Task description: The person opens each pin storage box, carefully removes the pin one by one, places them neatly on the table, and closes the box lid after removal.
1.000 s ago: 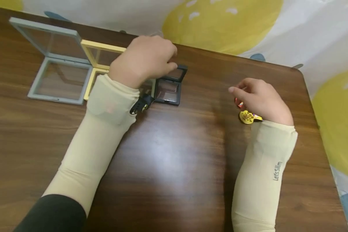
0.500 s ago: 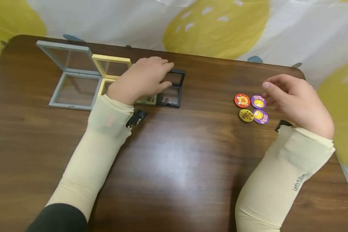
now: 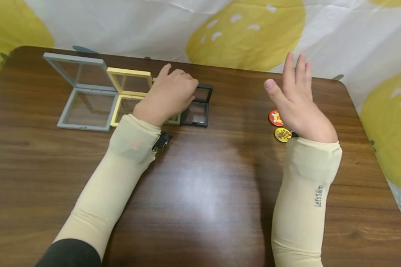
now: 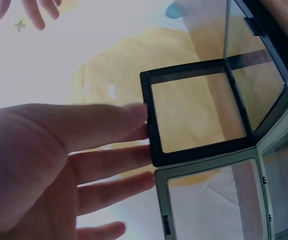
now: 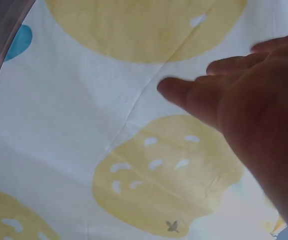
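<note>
In the head view my left hand (image 3: 168,94) reaches over the right end of a row of hinged display frames with clear panels. Its straight fingers and thumb end at the edge of the small black frame (image 4: 199,156) in the left wrist view, where they appear to touch it. Beside that, a green frame (image 4: 209,165) stands unfolded. My right hand (image 3: 300,100) is raised with fingers extended and holds nothing. Beneath it lie a red round badge (image 3: 274,118) and a yellow round badge (image 3: 282,135); the hand and wrist mostly hide what lies to their right.
Further left, a yellow frame (image 3: 128,71) and a larger grey-blue frame (image 3: 83,128) stand unfolded, side by side. The brown wooden table (image 3: 200,207) ends at the back against a white cloth (image 3: 130,29) with yellow shapes.
My right hand has moved left and its fingers have straightened upward, covering the purple badges seen earlier. The left hand's fingers have lowered toward the black frame.
</note>
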Available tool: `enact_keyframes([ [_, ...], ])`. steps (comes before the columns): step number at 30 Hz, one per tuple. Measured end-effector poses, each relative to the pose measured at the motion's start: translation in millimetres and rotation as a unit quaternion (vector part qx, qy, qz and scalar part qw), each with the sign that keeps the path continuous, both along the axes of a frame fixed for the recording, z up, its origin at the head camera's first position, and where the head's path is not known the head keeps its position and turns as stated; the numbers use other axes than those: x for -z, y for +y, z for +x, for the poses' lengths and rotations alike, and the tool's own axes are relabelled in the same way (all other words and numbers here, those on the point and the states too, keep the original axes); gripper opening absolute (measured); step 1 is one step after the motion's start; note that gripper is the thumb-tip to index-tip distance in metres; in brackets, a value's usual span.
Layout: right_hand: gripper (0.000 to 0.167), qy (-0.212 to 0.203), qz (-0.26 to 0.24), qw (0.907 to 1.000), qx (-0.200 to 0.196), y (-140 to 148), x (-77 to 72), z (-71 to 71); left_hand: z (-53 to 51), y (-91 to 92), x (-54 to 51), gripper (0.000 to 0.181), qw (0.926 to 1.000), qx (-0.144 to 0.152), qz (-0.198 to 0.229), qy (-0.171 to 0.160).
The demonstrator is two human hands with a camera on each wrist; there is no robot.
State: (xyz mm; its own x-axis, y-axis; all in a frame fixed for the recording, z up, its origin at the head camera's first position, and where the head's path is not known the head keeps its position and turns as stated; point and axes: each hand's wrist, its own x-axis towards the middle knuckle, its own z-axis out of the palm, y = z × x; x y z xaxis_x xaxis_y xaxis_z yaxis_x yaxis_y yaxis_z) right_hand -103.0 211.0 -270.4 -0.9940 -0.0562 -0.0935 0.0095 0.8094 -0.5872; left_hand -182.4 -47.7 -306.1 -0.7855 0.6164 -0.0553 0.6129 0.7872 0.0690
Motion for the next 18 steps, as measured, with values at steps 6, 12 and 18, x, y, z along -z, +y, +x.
enact_keyframes([
  [6,0.078,-0.018,-0.013,0.9997,0.008,4.9,-1.7,1.0,-3.3,0.1,1.1,0.013,0.9987,-0.014,0.03,0.04],
  [12,0.078,-0.027,-0.012,0.9996,0.002,2.2,-1.5,-1.6,-3.6,-1.7,0.9,0.011,0.9976,-0.016,0.038,0.056],
  [18,0.076,-0.046,-0.001,0.9989,-0.002,-1.0,-1.9,-2.8,0.0,-3.4,-2.3,0.024,0.9977,-0.011,0.04,0.053],
])
